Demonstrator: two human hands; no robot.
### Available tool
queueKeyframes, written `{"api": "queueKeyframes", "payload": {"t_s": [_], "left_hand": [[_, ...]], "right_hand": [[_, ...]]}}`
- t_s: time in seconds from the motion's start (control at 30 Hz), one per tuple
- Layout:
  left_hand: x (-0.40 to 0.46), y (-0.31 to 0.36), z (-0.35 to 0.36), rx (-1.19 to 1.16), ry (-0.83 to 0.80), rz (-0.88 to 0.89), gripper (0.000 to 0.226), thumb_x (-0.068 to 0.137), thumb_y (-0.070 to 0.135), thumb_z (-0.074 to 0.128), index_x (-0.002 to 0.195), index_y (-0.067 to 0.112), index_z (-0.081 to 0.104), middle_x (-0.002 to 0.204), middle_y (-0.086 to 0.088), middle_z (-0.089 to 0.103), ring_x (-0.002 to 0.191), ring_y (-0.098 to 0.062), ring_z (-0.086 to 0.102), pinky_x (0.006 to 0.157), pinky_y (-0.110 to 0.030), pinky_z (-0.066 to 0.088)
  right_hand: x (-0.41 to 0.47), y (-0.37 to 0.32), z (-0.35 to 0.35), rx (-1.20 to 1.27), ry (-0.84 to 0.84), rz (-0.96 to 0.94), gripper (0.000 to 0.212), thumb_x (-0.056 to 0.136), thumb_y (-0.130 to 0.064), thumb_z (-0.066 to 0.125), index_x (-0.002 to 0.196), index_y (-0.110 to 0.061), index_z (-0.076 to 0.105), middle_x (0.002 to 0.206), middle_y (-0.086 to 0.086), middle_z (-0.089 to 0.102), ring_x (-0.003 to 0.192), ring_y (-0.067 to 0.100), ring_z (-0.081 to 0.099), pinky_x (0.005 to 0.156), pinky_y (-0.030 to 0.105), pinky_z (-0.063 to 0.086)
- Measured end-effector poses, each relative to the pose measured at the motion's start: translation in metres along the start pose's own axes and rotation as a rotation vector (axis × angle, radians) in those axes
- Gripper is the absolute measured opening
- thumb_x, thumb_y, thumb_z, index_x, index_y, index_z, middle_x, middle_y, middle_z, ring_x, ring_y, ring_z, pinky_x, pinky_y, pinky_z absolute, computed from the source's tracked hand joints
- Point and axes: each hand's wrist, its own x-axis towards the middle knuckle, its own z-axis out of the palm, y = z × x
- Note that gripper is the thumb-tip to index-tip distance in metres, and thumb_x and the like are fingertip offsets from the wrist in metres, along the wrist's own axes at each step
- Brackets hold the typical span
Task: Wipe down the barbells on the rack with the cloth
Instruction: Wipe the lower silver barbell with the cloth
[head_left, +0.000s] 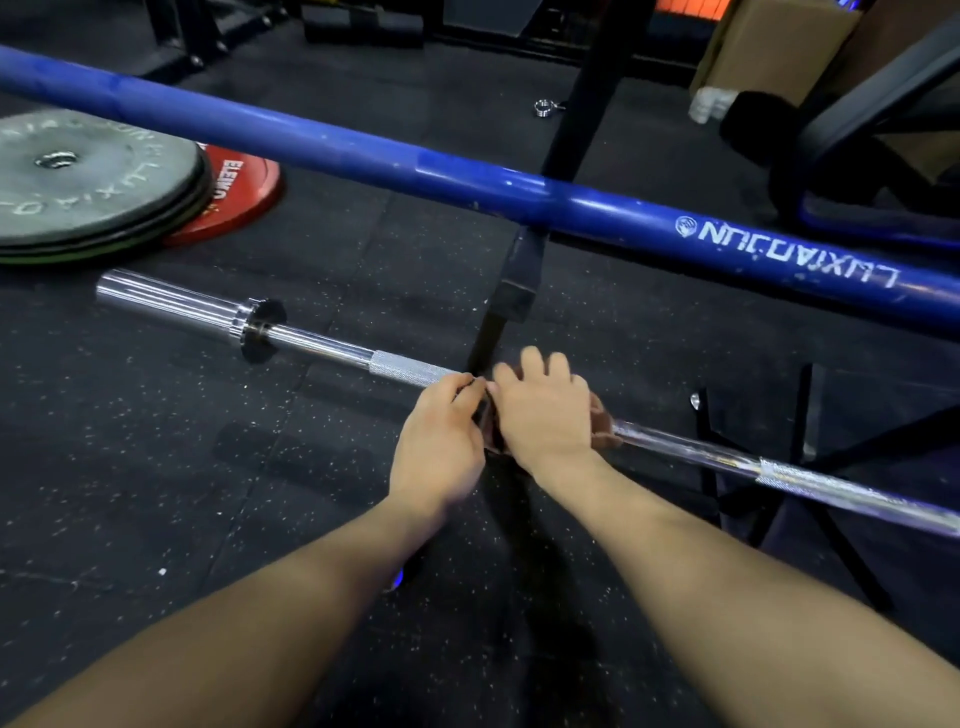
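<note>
A chrome barbell (322, 348) runs from the left sleeve down to the lower right, resting across a black rack upright (511, 291). Both my hands are on its shaft near that upright. My right hand (545, 410) presses a brownish cloth (605, 423) over the bar, fingers spread on top. My left hand (441, 441) sits right beside it, fingers pinching the cloth's edge against the bar. Most of the cloth is hidden under my hands. A blue barbell (363, 150) with white lettering lies higher on the rack, behind the chrome one.
Grey weight plates (88, 192) are stacked on a red plate (244, 197) on the black rubber floor at left. A spring collar (545, 108) lies on the floor farther back. A black bench frame (852, 130) and cardboard boxes (769, 47) stand at the upper right.
</note>
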Motion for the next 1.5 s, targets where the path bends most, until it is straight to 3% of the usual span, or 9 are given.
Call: {"api": "queueKeyframes", "payload": {"t_s": [0.2, 0.47, 0.7, 0.83, 0.93, 1.07, 1.17, 1.27, 1.5], "left_hand": [[-0.001, 0.001, -0.001, 0.09, -0.01, 0.033, 0.05, 0.087, 0.003, 0.045, 0.135, 0.013, 0.051, 0.137, 0.0, 0.048, 0.124, -0.02, 0.044, 0.103, -0.027, 0.035], [-0.001, 0.001, 0.002, 0.114, -0.005, 0.066, 0.052, 0.083, -0.001, 0.048, 0.134, 0.007, 0.052, 0.132, -0.004, 0.051, 0.119, -0.024, 0.047, 0.101, -0.028, 0.037], [0.0, -0.001, 0.001, 0.152, -0.026, 0.08, 0.053, 0.082, -0.001, 0.049, 0.134, 0.007, 0.051, 0.133, -0.006, 0.05, 0.12, -0.025, 0.046, 0.102, -0.031, 0.037], [-0.001, -0.001, 0.0, 0.105, -0.014, 0.081, 0.052, 0.081, -0.001, 0.051, 0.133, 0.007, 0.052, 0.13, -0.006, 0.051, 0.118, -0.025, 0.047, 0.101, -0.032, 0.039], [-0.002, -0.001, 0.002, 0.101, -0.014, 0.081, 0.053, 0.079, -0.001, 0.051, 0.132, 0.006, 0.053, 0.13, -0.007, 0.052, 0.116, -0.027, 0.048, 0.1, -0.034, 0.041], [-0.001, -0.001, 0.002, 0.136, -0.03, 0.082, 0.055, 0.078, -0.001, 0.052, 0.132, 0.007, 0.052, 0.131, -0.007, 0.051, 0.116, -0.028, 0.049, 0.098, -0.035, 0.041], [-0.003, 0.001, 0.0, 0.154, -0.03, 0.078, 0.055, 0.079, 0.0, 0.051, 0.133, 0.007, 0.051, 0.131, -0.006, 0.05, 0.117, -0.027, 0.048, 0.099, -0.034, 0.04], [-0.003, 0.001, -0.001, 0.146, -0.024, 0.075, 0.055, 0.08, 0.002, 0.051, 0.135, 0.009, 0.05, 0.132, -0.004, 0.049, 0.118, -0.024, 0.047, 0.1, -0.032, 0.04], [-0.002, 0.002, 0.0, 0.148, -0.019, 0.064, 0.054, 0.079, 0.001, 0.051, 0.133, 0.008, 0.052, 0.133, -0.005, 0.05, 0.119, -0.024, 0.046, 0.101, -0.03, 0.037]], "right_hand": [[-0.026, 0.046, 0.001, -0.128, -0.022, -0.221, 0.053, 0.078, -0.046, 0.067, 0.121, -0.017, 0.058, 0.106, 0.007, 0.058, 0.086, 0.029, 0.055, 0.056, 0.038, 0.047], [-0.052, 0.091, 0.003, -0.118, 0.0, -0.041, 0.049, 0.065, -0.039, 0.081, 0.101, -0.009, 0.066, 0.089, 0.013, 0.059, 0.075, 0.034, 0.053, 0.054, 0.039, 0.046], [-0.018, 0.038, -0.001, -0.073, -0.045, -0.179, 0.048, 0.082, -0.048, 0.064, 0.116, -0.015, 0.059, 0.106, 0.005, 0.058, 0.092, 0.027, 0.055, 0.06, 0.037, 0.048], [-0.036, 0.076, 0.005, -0.063, 0.062, -0.139, 0.045, 0.073, -0.044, 0.073, 0.106, -0.015, 0.067, 0.093, 0.008, 0.06, 0.076, 0.03, 0.055, 0.05, 0.034, 0.044], [-0.032, 0.07, 0.001, -0.061, -0.022, -0.054, 0.032, 0.08, -0.045, 0.066, 0.098, -0.018, 0.067, 0.096, 0.006, 0.058, 0.083, 0.032, 0.055, 0.053, 0.035, 0.044], [-0.001, 0.047, -0.015, 0.179, -0.316, 0.038, 0.036, 0.1, -0.046, 0.03, 0.119, -0.028, 0.055, 0.122, 0.0, 0.045, 0.115, 0.028, 0.039, 0.075, 0.04, 0.042], [-0.011, 0.048, -0.013, 0.071, -0.279, -0.017, 0.035, 0.1, -0.045, 0.033, 0.125, -0.028, 0.052, 0.123, 0.002, 0.045, 0.112, 0.028, 0.041, 0.072, 0.039, 0.039], [-0.036, 0.053, -0.006, -0.072, -0.085, -0.024, 0.036, 0.091, -0.044, 0.054, 0.122, -0.025, 0.06, 0.114, 0.006, 0.056, 0.097, 0.03, 0.053, 0.068, 0.04, 0.047], [0.012, 0.028, -0.015, 0.252, -0.333, 0.124, 0.041, 0.102, -0.044, 0.027, 0.121, -0.023, 0.057, 0.122, 0.004, 0.047, 0.113, 0.029, 0.041, 0.081, 0.042, 0.039]]}}
